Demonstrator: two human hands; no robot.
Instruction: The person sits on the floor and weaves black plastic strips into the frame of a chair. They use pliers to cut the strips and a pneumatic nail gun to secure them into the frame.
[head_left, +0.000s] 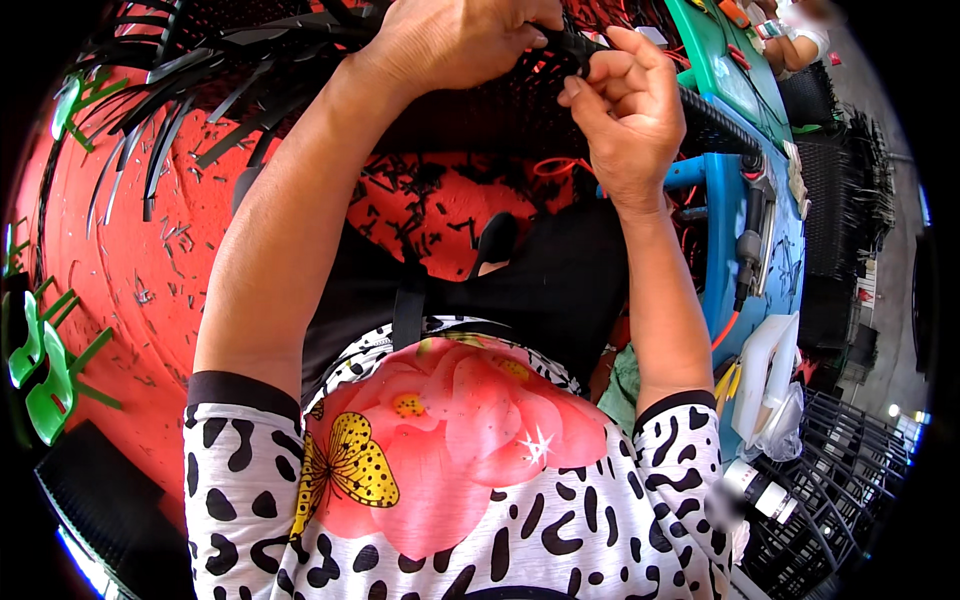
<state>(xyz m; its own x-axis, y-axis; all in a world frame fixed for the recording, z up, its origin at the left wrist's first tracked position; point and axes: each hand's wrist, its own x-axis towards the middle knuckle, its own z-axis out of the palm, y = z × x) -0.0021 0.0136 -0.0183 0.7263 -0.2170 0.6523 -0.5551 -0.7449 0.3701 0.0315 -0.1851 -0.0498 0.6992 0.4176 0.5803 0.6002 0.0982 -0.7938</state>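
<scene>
Black woven piece (545,88) lies between both hands at twelve o'clock

The black woven piece crosses the top of the view, just past the knees, partly hidden by the arms. Its rim passes between the two sets of fingertips, and that narrow stretch looks like the relation that counts: from the left hand (460,40) it lies at about three o'clock, from the right hand (635,110) at ten. Neither hand is clearly nearer; both reach it. As far as the fisheye bend lets me judge, the long axis runs from ten o'clock, where loose black strips (235,55) fan out, towards two o'clock beside the blue table (790,255).

The left fingers are curled closed on the rim, knuckles up; whether a single strand is caught inside is hidden. The right thumb and forefinger are drawn almost together at the rim, the other fingers loosely bent; I cannot tell whether anything is pinched there.

As for writing, a white cylinder (768,495) at four o'clock carries dark marks, partly blurred and too small to make out. The hand tool (750,235) at two o'clock shows no readable label. The shirt (450,480) at six o'clock bears a flower and a butterfly, with no lettering that I can see.
</scene>
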